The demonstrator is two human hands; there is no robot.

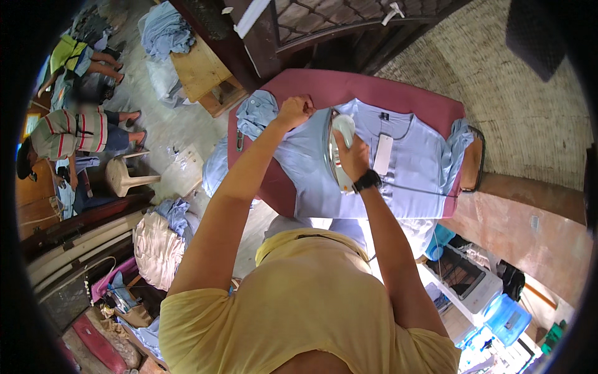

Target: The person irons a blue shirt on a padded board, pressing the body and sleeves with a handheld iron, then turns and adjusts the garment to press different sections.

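A light-blue shirt (314,187) lies spread over a maroon-covered ironing board (430,98), with its neckline toward the far side. My right hand (354,156) is wrapped round the handle of a pale iron (344,128), which rests on the shirt left of the neckline. My left hand (296,112) is closed at the shirt's far left shoulder and seems to pinch the cloth there; its fingertips are partly hidden. A white tag (383,154) lies on the shirt front, right of the iron. The left sleeve (256,115) is bunched beside my left hand.
A dark cord runs right from the iron across the shirt. Piled blue clothes (167,30) sit near a wooden table (200,68) at the far left. A plastic stool (128,176) and two people are further left. A low wall (529,218) stands at the right.
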